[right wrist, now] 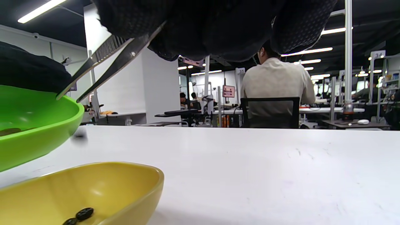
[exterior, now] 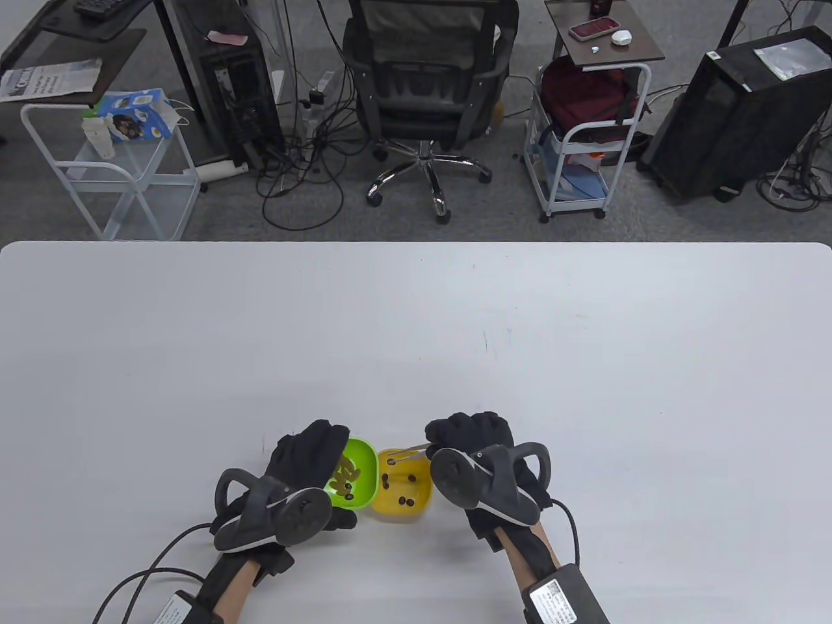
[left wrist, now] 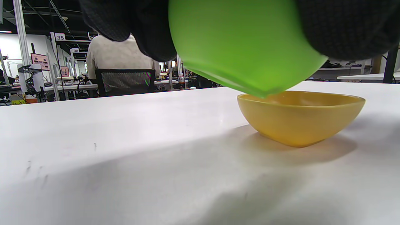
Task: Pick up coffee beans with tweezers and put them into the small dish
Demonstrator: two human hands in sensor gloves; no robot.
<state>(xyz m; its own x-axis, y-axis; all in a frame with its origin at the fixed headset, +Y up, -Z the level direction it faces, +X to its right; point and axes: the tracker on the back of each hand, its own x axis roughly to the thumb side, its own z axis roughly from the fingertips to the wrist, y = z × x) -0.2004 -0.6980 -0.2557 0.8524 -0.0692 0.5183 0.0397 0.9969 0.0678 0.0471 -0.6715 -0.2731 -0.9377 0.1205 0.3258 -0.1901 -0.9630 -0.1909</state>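
My left hand (exterior: 322, 455) grips a green dish (exterior: 363, 458) and holds it lifted and tilted toward a yellow dish (exterior: 416, 510). Several coffee beans (exterior: 344, 482) lie in the green dish. In the left wrist view the green dish (left wrist: 243, 47) hangs over the yellow dish's rim (left wrist: 300, 118). My right hand (exterior: 465, 432) pinches metal tweezers (exterior: 409, 452), tips over the yellow dish's far left corner. In the right wrist view the tweezers (right wrist: 106, 59) have their tips slightly apart and empty. A blurred dark bean (right wrist: 80, 136) is in the air below them. Several beans (right wrist: 84, 213) lie in the yellow dish (right wrist: 125, 187).
The dishes are near the front middle of a white table (exterior: 455, 325). An office chair (exterior: 426, 84) and two white carts (exterior: 585, 143) stand beyond its far edge.
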